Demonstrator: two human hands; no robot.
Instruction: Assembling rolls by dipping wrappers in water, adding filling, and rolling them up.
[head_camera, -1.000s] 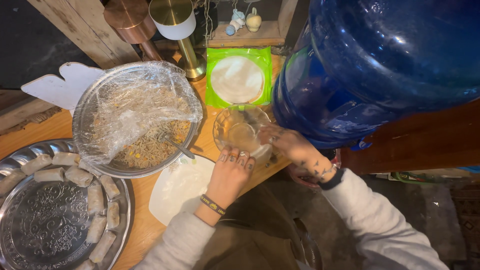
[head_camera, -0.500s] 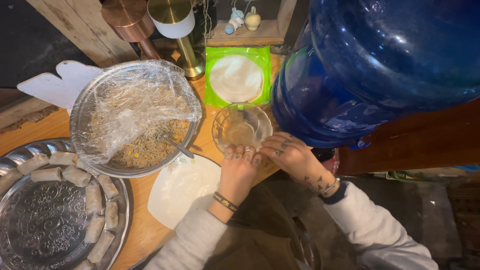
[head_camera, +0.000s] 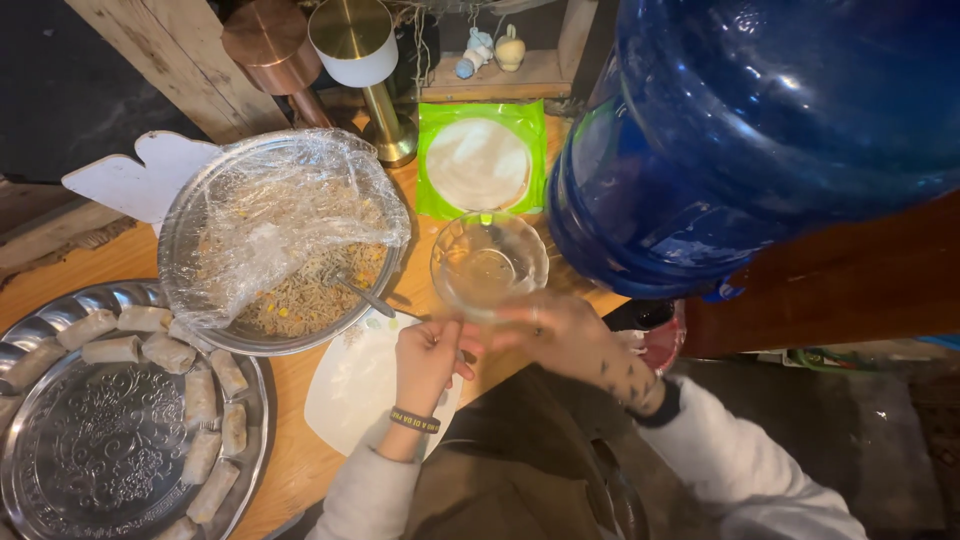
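Observation:
My left hand (head_camera: 425, 358) and my right hand (head_camera: 560, 335) meet at the near rim of a small glass bowl (head_camera: 490, 262) holding clear liquid. Both hands have their fingers pinched together. A thin translucent wrapper sheet (head_camera: 483, 318) seems to stretch between them, blurred by motion. Just below my left hand lies a white plate (head_camera: 350, 390) on the wooden table (head_camera: 290, 465). A green pack of round white wrappers (head_camera: 480, 160) lies behind the glass bowl.
A large metal bowl (head_camera: 200, 210) half covered in plastic film holds brown filling and a spoon (head_camera: 365, 295). A silver tray (head_camera: 100, 470) at the left carries several rolled wraps. A big blue water jug (head_camera: 760, 130) stands at the right. Two lamps (head_camera: 355, 45) stand behind.
Both hands have drawn back out of the glass bowl toward me and now sit at its near rim, above the white plate's edge.

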